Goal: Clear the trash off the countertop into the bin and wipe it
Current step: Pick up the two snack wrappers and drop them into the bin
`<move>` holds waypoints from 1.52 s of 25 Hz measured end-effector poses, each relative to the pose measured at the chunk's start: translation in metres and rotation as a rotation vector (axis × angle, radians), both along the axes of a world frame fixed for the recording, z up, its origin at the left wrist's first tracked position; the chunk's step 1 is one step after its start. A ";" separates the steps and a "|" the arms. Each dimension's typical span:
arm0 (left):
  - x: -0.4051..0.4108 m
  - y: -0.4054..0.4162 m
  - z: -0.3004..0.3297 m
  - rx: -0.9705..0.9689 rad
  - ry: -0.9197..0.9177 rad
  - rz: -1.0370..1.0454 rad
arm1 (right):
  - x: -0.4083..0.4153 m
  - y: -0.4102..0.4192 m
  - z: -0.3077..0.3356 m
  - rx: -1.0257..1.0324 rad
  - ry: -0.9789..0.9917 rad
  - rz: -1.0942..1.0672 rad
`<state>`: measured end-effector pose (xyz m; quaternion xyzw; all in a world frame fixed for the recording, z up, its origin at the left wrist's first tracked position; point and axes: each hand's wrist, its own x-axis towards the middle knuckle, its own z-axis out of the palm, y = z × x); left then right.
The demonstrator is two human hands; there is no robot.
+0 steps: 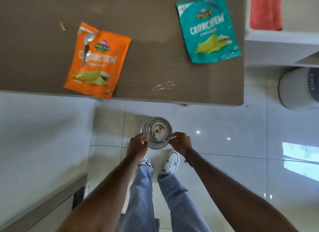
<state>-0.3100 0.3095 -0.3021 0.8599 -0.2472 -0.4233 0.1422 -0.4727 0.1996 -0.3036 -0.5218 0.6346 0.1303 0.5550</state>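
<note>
A small round metal bin (156,128) stands on the tiled floor below the counter's edge, with pale crumpled trash inside. My left hand (138,146) grips its near left rim and my right hand (181,142) grips its near right rim. On the brown countertop (155,33) lie an opened orange chip packet (96,60) near the front edge and a teal chip packet (208,29) at the right. A small wrapper scrap (62,26) lies at the left, and white crumbs or smears (164,86) mark the front of the counter.
A red cloth (265,9) lies on a white shelf at the upper right. A grey round stool or pouf (296,90) stands on the floor to the right of the counter. A white counter surface (43,136) fills the left. My legs and white shoes are below the bin.
</note>
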 end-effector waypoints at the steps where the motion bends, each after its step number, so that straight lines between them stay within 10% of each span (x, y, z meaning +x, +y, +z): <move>1: 0.000 -0.002 0.028 -0.020 -0.012 0.023 | 0.003 -0.003 0.028 -0.027 -0.029 0.009; 13: 0.094 -0.050 0.243 -0.565 -0.446 0.121 | 0.135 -0.041 0.226 -0.369 -0.332 0.093; 18: 0.172 -0.086 0.243 -0.338 -0.446 0.134 | 0.198 -0.062 0.249 -0.448 -0.220 -0.063; 30: 0.191 -0.188 0.274 -0.400 0.583 0.275 | 0.183 -0.166 0.294 -0.059 -0.322 -0.331; 38: 0.084 -0.299 0.280 -0.292 0.569 0.075 | 0.056 -0.281 0.306 -0.321 -0.232 -0.359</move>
